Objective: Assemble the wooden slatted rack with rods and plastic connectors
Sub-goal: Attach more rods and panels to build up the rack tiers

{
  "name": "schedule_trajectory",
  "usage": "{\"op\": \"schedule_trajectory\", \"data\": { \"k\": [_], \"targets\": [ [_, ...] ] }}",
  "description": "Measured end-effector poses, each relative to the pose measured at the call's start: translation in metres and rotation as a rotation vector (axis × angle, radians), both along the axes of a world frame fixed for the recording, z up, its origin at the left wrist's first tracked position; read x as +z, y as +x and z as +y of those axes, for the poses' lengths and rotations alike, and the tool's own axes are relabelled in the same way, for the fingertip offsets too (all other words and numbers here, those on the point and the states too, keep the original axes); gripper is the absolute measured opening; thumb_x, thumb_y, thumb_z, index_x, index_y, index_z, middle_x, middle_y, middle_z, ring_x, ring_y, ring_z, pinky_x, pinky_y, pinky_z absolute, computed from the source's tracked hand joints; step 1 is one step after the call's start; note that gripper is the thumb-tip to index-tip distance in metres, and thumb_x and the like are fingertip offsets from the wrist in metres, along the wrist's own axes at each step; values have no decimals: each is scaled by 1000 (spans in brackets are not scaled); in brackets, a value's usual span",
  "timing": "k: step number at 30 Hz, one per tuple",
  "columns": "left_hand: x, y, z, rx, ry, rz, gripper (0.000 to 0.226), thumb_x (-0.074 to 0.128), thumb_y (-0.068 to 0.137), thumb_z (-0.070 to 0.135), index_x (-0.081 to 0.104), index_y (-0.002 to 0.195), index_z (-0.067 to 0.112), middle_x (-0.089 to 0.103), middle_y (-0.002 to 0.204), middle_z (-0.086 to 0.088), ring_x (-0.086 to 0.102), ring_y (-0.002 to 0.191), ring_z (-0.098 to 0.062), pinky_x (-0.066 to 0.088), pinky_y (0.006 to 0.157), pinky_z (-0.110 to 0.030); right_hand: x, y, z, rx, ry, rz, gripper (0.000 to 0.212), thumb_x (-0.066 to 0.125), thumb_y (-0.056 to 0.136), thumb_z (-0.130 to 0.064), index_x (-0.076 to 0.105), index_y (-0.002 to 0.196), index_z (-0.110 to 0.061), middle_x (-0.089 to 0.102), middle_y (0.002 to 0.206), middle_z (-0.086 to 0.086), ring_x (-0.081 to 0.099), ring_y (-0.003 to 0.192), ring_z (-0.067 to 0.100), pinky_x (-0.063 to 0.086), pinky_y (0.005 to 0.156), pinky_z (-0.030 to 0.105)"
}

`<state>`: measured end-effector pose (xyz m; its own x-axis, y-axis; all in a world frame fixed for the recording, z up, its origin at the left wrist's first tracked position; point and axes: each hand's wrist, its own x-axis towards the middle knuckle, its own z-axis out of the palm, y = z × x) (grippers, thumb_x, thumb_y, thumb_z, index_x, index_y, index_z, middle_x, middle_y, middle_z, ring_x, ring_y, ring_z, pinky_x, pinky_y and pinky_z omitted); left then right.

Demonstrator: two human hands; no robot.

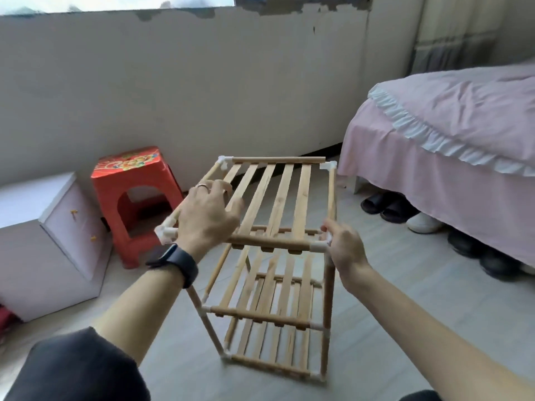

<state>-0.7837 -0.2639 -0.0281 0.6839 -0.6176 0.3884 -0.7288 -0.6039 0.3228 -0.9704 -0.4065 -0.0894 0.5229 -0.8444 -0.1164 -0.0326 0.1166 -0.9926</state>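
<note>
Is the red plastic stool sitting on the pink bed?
No, the red plastic stool stands on the floor beside the white cabinet.
</note>
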Motion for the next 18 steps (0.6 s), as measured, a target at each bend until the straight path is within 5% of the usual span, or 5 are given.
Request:
{"op": "schedule_trajectory", "data": {
  "k": [4,8,11,15,18],
  "targets": [
    [-9,-63,-27,-188,223,65,63,35,95,71,44,142,30,43,150,-7,40,136,-25,36,110,-48,-4,-4,15,136,-278,123,38,43,104,-45,63,78,-25,59,57,-8,57,70,8,43,73,35],
    [-17,-93,-32,-152,403,189,84,23,83,90,43,142,32,39,156,-9,27,146,-31,17,115,-60,-7,-13,5,180,-327,174,57,40,106,-45,61,55,-31,54,57,-9,51,62,11,41,64,31],
    [-21,-91,-33,-176,449,169,97,28,72,97,33,149,39,15,167,-10,14,152,-35,7,114,-68,-8,-18,-8,132,-322,206,46,43,105,-41,66,70,-21,59,66,-7,53,67,14,44,67,35],
    [-14,-80,-34,-277,525,265,62,57,77,73,47,136,56,4,168,-13,1,152,-41,1,115,-71,-7,-21,-24,20,-294,204,23,52,101,-34,64,93,-17,65,88,1,59,81,19,47,70,32],
    [-2,-55,-23,-350,625,388,60,71,75,55,45,129,61,14,163,-13,12,148,-45,17,114,-73,-7,-26,-30,-79,-268,158,16,56,100,-33,58,107,-19,63,103,-1,59,94,13,44,71,25]
  ]
}}
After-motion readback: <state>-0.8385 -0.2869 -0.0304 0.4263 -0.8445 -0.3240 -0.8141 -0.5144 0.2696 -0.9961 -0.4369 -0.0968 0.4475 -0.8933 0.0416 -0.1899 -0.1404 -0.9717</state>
